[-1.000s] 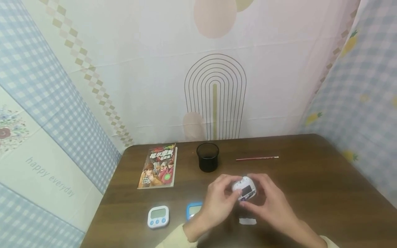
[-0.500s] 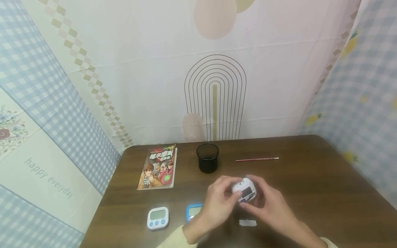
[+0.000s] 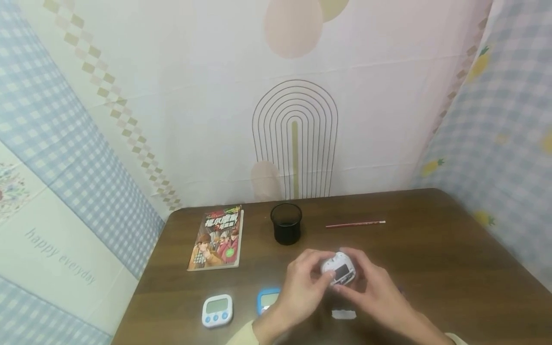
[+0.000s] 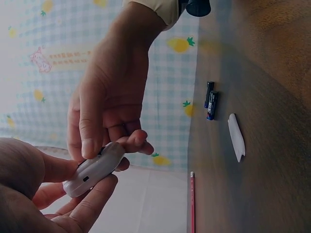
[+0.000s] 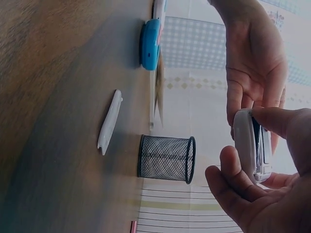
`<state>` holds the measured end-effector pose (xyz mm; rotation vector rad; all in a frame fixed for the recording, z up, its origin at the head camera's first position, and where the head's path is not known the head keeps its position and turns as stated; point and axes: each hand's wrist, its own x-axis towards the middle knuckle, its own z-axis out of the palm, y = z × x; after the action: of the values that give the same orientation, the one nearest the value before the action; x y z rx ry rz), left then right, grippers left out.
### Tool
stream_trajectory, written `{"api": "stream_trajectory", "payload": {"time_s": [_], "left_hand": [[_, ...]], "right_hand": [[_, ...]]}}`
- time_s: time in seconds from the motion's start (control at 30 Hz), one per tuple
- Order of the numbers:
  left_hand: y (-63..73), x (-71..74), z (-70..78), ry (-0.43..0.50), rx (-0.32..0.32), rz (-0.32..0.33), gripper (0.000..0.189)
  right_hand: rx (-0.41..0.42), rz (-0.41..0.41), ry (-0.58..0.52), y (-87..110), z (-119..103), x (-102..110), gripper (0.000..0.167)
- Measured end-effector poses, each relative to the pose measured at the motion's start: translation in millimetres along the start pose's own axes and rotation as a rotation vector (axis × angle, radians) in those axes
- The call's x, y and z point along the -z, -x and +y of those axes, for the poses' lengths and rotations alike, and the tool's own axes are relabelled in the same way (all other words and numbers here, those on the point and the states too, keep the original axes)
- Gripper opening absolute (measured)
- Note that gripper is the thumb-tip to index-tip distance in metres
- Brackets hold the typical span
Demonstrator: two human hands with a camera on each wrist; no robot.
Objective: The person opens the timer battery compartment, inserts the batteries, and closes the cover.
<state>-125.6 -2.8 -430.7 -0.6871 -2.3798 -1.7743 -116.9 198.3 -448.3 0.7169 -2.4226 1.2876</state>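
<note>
Both hands hold a white kitchen timer [image 3: 338, 268] above the table, its back with a dark rectangle turned up toward the head camera. My left hand [image 3: 303, 282] grips its left side, the thumb lying on the back. On the other side, my right hand [image 3: 374, 286] pinches the edge between thumb and fingers. In the right wrist view, the timer [image 5: 249, 145] shows an opening along its back. A small white battery cover [image 3: 343, 314] lies on the table below the hands. Two dark batteries [image 4: 211, 104] lie side by side near it in the left wrist view.
A white timer [image 3: 217, 310] and a blue timer [image 3: 268, 301], partly hidden by the left arm, lie at front left. Farther back are a book [image 3: 216, 238], a black mesh pen holder [image 3: 286, 225] and a red pencil [image 3: 355, 224] on the brown table [image 3: 435, 258].
The head view has shifted slightly, so the table things sit a little lower and farther left. Both hands keep nearly the same hold on the timer.
</note>
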Motion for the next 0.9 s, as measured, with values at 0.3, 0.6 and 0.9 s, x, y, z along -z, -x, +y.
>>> {"api": "stream_trajectory", "payload": {"time_s": [0.3,0.6,0.9], "left_hand": [[2.7,0.2,-1.6,-0.008,0.015,0.005,0.03],[3.1,-0.6,-1.5,-0.019,-0.009,0.015,0.031],[3.8,-1.0,-0.3,-0.063,-0.068,0.01,0.03]], "right_hand": [[-0.072,-0.028,-0.111,0.7,-1.5,-0.4,0.07],[-0.128,-0.025,-0.138,-0.1,-5.8,-0.4,0.069],[-0.169,-0.028,-0.134,1.7,-6.7,-2.0,0.067]]}}
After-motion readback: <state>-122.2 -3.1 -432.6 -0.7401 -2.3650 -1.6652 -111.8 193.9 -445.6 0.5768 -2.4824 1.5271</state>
